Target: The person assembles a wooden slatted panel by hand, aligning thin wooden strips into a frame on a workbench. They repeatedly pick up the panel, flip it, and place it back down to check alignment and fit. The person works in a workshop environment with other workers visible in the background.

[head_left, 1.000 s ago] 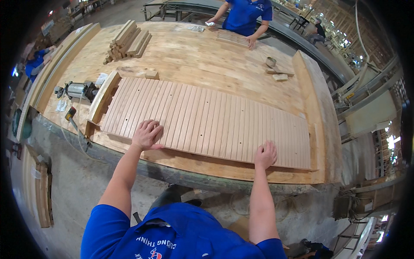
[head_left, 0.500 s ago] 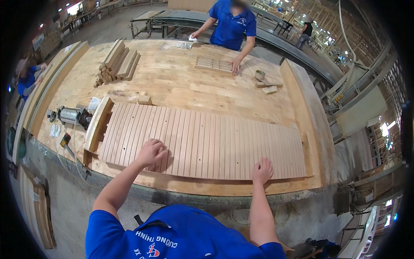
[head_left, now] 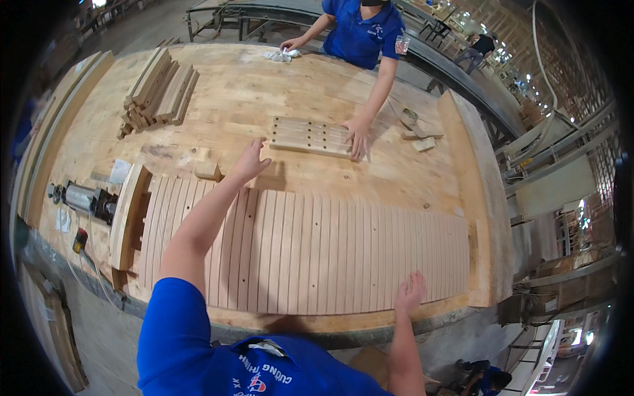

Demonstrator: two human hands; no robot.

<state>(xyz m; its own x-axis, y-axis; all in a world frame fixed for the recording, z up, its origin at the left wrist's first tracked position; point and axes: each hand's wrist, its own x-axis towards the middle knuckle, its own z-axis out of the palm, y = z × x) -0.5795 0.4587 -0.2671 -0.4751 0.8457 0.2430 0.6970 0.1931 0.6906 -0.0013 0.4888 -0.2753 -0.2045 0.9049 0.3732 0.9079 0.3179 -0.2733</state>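
A long panel of pale wooden slats [head_left: 343, 257] with small dark holes lies in front of me. My left hand [head_left: 252, 162] is stretched over its far edge with fingers apart, holding nothing. Just beyond its fingertips is a short wooden board set [head_left: 300, 142] with rows of dark holes, and a co-worker's hand [head_left: 358, 137] rests on that set's right end. Low on the right part of the panel, my right hand [head_left: 411, 294] is open, its fingers extended at the near edge; whether it touches the wood I cannot tell.
A wooden frame bar [head_left: 130, 218] and a metal cylinder [head_left: 82, 198] stand left of the panel. Stacked wooden strips [head_left: 158, 89] lie at the far left. A tape roll [head_left: 409, 117] and wood offcuts [head_left: 424, 144] sit far right. A screwdriver-like tool [head_left: 80, 241] lies near left.
My left hand has lifted off the panel and moved away from me toward the holed board set. The co-worker's hand and that set have come nearer to me. My right hand stays near the panel's edge.
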